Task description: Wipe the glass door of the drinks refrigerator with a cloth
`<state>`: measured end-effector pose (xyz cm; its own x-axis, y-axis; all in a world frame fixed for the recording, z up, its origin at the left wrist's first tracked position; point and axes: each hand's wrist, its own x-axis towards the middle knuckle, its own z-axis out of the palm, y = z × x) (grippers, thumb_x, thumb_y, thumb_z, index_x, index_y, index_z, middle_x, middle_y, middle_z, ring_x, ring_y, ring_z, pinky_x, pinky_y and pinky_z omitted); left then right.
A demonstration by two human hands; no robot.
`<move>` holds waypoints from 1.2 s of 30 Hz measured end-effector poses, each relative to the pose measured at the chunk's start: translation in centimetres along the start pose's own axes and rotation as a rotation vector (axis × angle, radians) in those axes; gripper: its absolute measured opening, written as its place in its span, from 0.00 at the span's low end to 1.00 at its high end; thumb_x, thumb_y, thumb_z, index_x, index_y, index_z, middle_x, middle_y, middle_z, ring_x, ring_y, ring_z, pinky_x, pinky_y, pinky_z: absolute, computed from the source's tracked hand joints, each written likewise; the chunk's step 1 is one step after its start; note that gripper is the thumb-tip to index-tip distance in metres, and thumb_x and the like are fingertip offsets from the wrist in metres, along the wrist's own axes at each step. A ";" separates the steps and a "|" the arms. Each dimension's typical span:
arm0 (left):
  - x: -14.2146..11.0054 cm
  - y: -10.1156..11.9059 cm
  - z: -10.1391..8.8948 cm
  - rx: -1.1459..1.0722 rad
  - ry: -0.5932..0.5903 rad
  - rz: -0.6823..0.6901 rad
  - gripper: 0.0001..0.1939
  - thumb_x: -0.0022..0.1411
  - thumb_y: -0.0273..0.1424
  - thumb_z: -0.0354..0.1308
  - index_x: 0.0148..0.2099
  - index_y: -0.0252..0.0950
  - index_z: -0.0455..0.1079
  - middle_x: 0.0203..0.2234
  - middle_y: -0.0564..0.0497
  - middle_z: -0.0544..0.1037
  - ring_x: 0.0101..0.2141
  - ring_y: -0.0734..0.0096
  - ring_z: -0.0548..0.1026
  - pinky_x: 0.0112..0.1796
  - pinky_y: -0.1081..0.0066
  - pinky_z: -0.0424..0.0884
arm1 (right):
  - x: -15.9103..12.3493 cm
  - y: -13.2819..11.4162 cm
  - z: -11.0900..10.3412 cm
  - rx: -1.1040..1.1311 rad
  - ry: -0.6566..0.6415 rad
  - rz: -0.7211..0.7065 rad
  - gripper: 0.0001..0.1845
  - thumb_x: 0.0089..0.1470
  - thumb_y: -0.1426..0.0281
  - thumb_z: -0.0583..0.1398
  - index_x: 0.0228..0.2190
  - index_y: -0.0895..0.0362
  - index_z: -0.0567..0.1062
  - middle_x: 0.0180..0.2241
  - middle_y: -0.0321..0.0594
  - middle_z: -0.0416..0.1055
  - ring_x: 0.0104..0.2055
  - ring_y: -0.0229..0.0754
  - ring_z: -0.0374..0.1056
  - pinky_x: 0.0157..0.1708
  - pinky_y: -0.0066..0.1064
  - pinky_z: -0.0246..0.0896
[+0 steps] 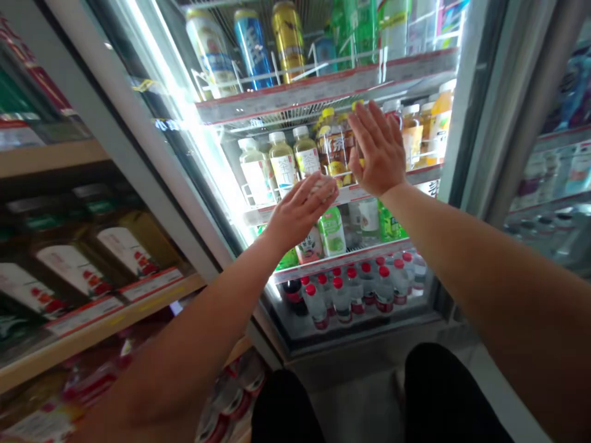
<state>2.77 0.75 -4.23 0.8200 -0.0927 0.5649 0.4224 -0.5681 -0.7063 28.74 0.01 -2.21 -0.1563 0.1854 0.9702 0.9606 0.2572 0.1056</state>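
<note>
Both my arms reach toward a lit drinks fridge. My left hand [302, 209] is stretched out, palm down, in front of the middle shelf, its fingertips slightly blurred. No item shows in it. Behind it are white-capped tea bottles [282, 163] and, just below, a green-labelled bottle [331, 231]. Higher and to the right, my right hand [376, 151] is raised with straight fingers and holds nothing visible. It covers part of a row of yellow-capped brown tea bottles [335, 147]. Orange juice bottles [442, 120] stand to its right. Whether either hand touches anything, I cannot tell.
Cans [256, 52] and green bottles [360, 27] line the upper fridge shelf. Red-capped water bottles [341, 298] fill the bottom. At left, a wooden shelf [152, 301] carries dark bottles [129, 246]. A metal door frame [512, 111] rises at right. My knees show below.
</note>
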 end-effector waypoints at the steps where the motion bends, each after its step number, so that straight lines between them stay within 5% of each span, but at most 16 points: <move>1: 0.3 -0.4 -0.3 0.008 -0.022 0.008 0.29 0.76 0.20 0.46 0.74 0.42 0.59 0.70 0.48 0.64 0.73 0.54 0.50 0.70 0.51 0.60 | 0.0 0.1 0.2 0.006 0.003 0.002 0.37 0.65 0.62 0.47 0.72 0.53 0.57 0.74 0.28 0.45 0.78 0.46 0.39 0.78 0.51 0.36; 5: 2.7 -3.5 -1.6 0.058 0.083 -0.217 0.30 0.76 0.21 0.44 0.75 0.46 0.58 0.71 0.48 0.61 0.73 0.49 0.53 0.70 0.44 0.57 | 0.1 0.5 0.9 0.020 0.042 0.011 0.36 0.64 0.60 0.46 0.71 0.49 0.58 0.73 0.24 0.45 0.78 0.46 0.40 0.77 0.48 0.35; 8: 2.9 -3.1 -1.0 0.041 0.141 -0.307 0.32 0.75 0.19 0.44 0.76 0.45 0.57 0.72 0.46 0.60 0.73 0.49 0.51 0.70 0.42 0.55 | 0.0 0.4 0.7 -0.014 0.050 -0.023 0.36 0.64 0.63 0.48 0.71 0.55 0.59 0.74 0.31 0.46 0.77 0.46 0.41 0.76 0.52 0.39; 12: 0.5 1.1 1.1 0.031 0.081 -0.057 0.29 0.76 0.20 0.48 0.75 0.42 0.58 0.68 0.47 0.66 0.72 0.52 0.55 0.69 0.49 0.61 | -0.1 0.0 0.1 -0.055 0.042 -0.026 0.36 0.65 0.65 0.49 0.71 0.56 0.59 0.73 0.35 0.48 0.77 0.45 0.42 0.76 0.51 0.42; 15: 0.2 1.2 1.0 0.053 0.021 0.114 0.25 0.78 0.22 0.48 0.72 0.40 0.62 0.67 0.48 0.68 0.70 0.55 0.60 0.69 0.53 0.63 | -0.1 0.0 0.0 -0.058 0.036 -0.022 0.36 0.65 0.64 0.48 0.71 0.57 0.59 0.73 0.35 0.48 0.77 0.46 0.42 0.76 0.52 0.42; 21: 3.0 -3.3 -1.2 0.027 0.148 -0.327 0.30 0.77 0.22 0.42 0.75 0.47 0.58 0.72 0.48 0.59 0.73 0.52 0.50 0.72 0.43 0.50 | 0.0 0.4 0.6 0.018 0.028 0.007 0.36 0.66 0.58 0.45 0.72 0.50 0.58 0.74 0.27 0.45 0.78 0.45 0.38 0.78 0.47 0.34; 23: 2.6 -2.5 -0.7 -0.010 0.158 -0.325 0.32 0.76 0.21 0.41 0.77 0.46 0.54 0.73 0.47 0.58 0.74 0.52 0.47 0.72 0.42 0.49 | 0.0 0.5 0.7 0.040 0.036 0.005 0.36 0.66 0.57 0.45 0.72 0.51 0.58 0.74 0.27 0.45 0.78 0.45 0.39 0.78 0.48 0.34; 28: 0.9 -0.4 0.0 -0.010 -0.024 0.044 0.31 0.77 0.21 0.45 0.76 0.45 0.54 0.69 0.49 0.65 0.72 0.56 0.55 0.70 0.48 0.58 | 0.1 0.6 1.1 0.068 0.054 0.015 0.37 0.66 0.54 0.41 0.71 0.51 0.59 0.73 0.27 0.46 0.78 0.44 0.39 0.78 0.47 0.33; 32: 2.1 -3.1 -1.4 0.008 0.022 -0.146 0.31 0.76 0.20 0.44 0.75 0.48 0.58 0.72 0.49 0.61 0.73 0.54 0.51 0.72 0.44 0.51 | 0.1 0.8 1.5 0.093 0.086 0.045 0.37 0.64 0.51 0.40 0.69 0.42 0.61 0.72 0.18 0.47 0.77 0.39 0.40 0.78 0.39 0.31; 36: 1.9 -2.5 -1.0 0.033 0.122 -0.266 0.32 0.77 0.20 0.43 0.76 0.49 0.54 0.72 0.48 0.61 0.74 0.52 0.49 0.71 0.44 0.53 | 0.0 0.8 1.2 0.061 0.061 0.006 0.38 0.65 0.54 0.41 0.71 0.49 0.59 0.73 0.23 0.44 0.78 0.43 0.39 0.78 0.46 0.32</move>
<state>2.92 1.13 -0.94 0.6272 -0.0434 0.7777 0.6302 -0.5585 -0.5394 29.18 1.39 -2.39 -0.1343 0.1292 0.9825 0.9452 0.3143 0.0879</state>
